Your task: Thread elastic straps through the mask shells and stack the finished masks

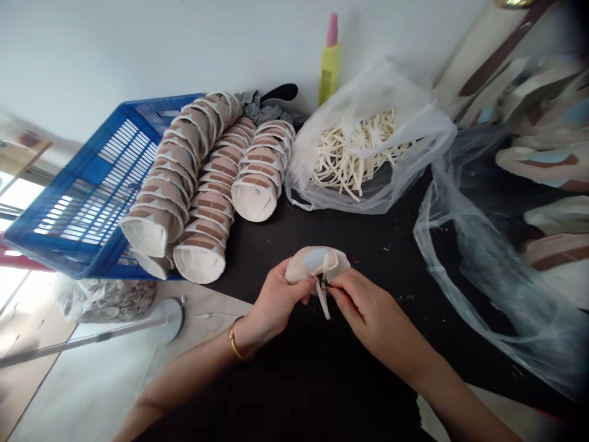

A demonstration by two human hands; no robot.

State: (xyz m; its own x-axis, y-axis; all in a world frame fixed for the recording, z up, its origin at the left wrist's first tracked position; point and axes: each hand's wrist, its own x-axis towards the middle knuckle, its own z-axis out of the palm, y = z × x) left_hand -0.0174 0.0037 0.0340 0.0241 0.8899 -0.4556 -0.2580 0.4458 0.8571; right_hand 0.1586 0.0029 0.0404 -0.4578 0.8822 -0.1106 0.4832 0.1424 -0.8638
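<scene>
A small cream fabric shoe upper (pixel 301 263) with a pale blue patch is held above the front part of the black table. My left hand (pixel 280 294) grips its left end, thumb on top. Near its right end, my right hand (pixel 361 301) is closed in a pinch around a thin dark tool (pixel 326 286), only partly visible. A cream strap (pixel 323 301) hangs down from the fabric piece between my two hands. Behind them, a clear plastic bag (pixel 304 166) holds a tangle of cream strips (pixel 356 153).
Stacked cream-and-brown fabric pieces (pixel 209 205) stand in rows at the left, partly over a blue crate (pixel 78 215). A yellow bottle (pixel 329 67) with a pink cap stands behind. More fabric pieces (pixel 556 258) and plastic sheeting (pixel 488 264) lie at the right of the black table (pixel 391 245).
</scene>
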